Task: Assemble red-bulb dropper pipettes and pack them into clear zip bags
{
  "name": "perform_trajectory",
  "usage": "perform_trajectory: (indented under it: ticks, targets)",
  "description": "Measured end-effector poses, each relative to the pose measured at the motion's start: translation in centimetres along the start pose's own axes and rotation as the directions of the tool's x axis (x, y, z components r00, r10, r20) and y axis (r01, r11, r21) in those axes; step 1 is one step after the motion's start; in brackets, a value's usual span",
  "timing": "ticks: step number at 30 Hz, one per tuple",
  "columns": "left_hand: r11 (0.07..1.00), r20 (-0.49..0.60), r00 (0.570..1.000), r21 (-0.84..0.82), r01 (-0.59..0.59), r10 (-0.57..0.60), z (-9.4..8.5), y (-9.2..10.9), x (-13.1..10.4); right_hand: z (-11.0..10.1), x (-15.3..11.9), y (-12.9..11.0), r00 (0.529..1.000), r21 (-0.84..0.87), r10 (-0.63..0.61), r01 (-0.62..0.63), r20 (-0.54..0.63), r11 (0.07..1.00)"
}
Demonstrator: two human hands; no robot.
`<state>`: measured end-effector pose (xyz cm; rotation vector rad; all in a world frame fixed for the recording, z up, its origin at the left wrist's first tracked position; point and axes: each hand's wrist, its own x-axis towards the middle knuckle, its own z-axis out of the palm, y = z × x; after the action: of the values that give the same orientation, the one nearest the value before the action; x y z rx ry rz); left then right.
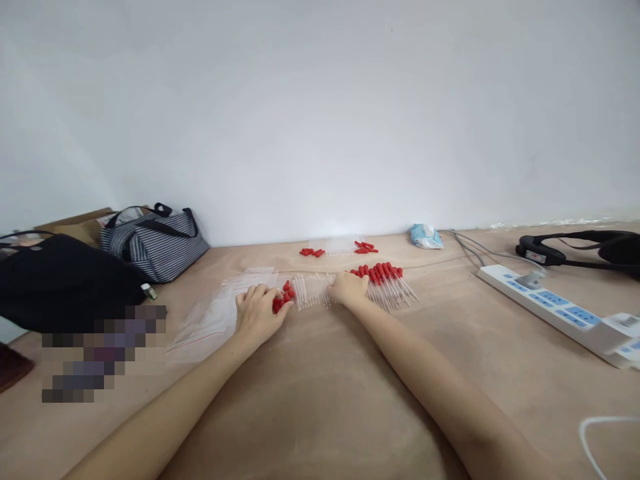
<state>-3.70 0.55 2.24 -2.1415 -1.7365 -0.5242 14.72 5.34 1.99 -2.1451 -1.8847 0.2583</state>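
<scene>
My left hand rests at the left end of a row of clear tubes, its fingers curled by a small pile of red rubber bulbs. Whether it grips one of them is hidden. At the row's right end, my right hand has its fingers bent down on the clear tubes; its fingertips cannot be made out. Just right of it lie several clear droppers with red bulbs, tips fanned toward me. Further back, more clear tubes lie between two groups of red bulbs.
Clear plastic bags lie left of my left hand. A striped bag and a black bag stand at the left. On the right are a power strip, a black headset and a blue-white packet near the wall.
</scene>
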Motion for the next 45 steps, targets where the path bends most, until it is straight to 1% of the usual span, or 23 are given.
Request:
perform_trajectory:
  ticks: [4,9,11,13,14,16,17,19,21,23,25,27,30,34,37,41,45]
  targets:
    - [0.999,0.036,0.999,0.035,0.008,-0.009,0.4,0.1,0.8,0.0,0.1,0.0,1.000,0.006,-0.013,0.013,0.006,1.000]
    - [0.999,0.074,0.997,0.031,0.021,-0.024,0.5,0.6,1.7,-0.6,-0.7,0.5,0.998,0.005,-0.062,0.063,-0.028,0.998]
    - [1.000,0.050,0.999,0.028,0.012,-0.013,0.2,0.5,1.6,-0.8,-1.3,1.4,0.992,0.018,-0.105,0.106,-0.064,0.994]
    - [1.000,-0.013,1.000,0.026,-0.004,0.004,-0.4,0.4,1.2,-0.8,-2.0,2.9,0.974,0.076,-0.192,0.202,-0.124,0.976]
    - [1.000,-0.049,0.999,0.021,-0.017,0.018,-0.7,0.4,0.8,-0.7,-2.4,3.9,0.955,0.122,-0.252,0.273,-0.159,0.954]
    - [0.998,-0.102,0.993,-0.026,-0.063,0.060,-1.4,0.5,-0.3,-0.5,-3.2,6.0,0.896,0.219,-0.385,0.430,-0.220,0.876]
    - [0.992,-0.116,0.989,-0.077,-0.103,0.093,-1.7,0.7,-0.9,-0.3,-3.6,7.0,0.863,0.257,-0.446,0.499,-0.240,0.828]
    - [0.951,-0.125,0.976,-0.231,-0.204,0.179,-1.9,1.4,-2.2,-0.1,-4.5,8.8,0.806,0.300,-0.527,0.590,-0.270,0.749]
    - [0.873,-0.102,0.957,-0.392,-0.290,0.272,-1.7,2.3,-3.1,-0.1,-5.4,10.1,0.763,0.275,-0.584,0.646,-0.278,0.712]
    - [0.804,-0.065,0.941,-0.502,-0.317,0.331,-1.3,3.2,-3.6,-0.2,-6.3,10.7,0.721,0.197,-0.645,0.691,-0.254,0.695]
    - [0.776,-0.011,0.938,-0.559,-0.293,0.347,-0.8,4.0,-3.7,-0.4,-7.1,10.8,0.683,0.125,-0.699,0.728,-0.212,0.674]
    - [0.769,0.044,0.937,-0.585,-0.257,0.347,-0.5,4.6,-3.5,-0.5,-7.8,10.6,0.661,0.105,-0.729,0.749,-0.177,0.654]
    - [0.750,0.076,0.928,-0.614,-0.245,0.365,-0.1,5.2,-3.2,-0.5,-8.4,10.0,0.660,0.129,-0.730,0.751,-0.177,0.648]
    - [0.723,0.060,0.931,-0.648,-0.239,0.361,0.6,5.4,-3.2,-0.3,-8.7,9.6,0.672,0.150,-0.716,0.741,-0.189,0.655]
    - [0.683,0.022,0.928,-0.684,-0.256,0.371,0.8,5.3,-3.4,-0.2,-8.8,9.5,0.672,0.152,-0.711,0.740,-0.208,0.655]
    - [0.623,0.001,0.915,-0.733,-0.274,0.404,0.7,5.1,-3.6,-0.2,-8.8,9.5,0.646,0.124,-0.727,0.761,-0.234,0.637]
    - [0.596,-0.017,0.917,-0.756,-0.272,0.398,0.7,5.1,-3.5,-0.2,-8.9,9.3,0.616,0.103,-0.750,0.785,-0.240,0.611]
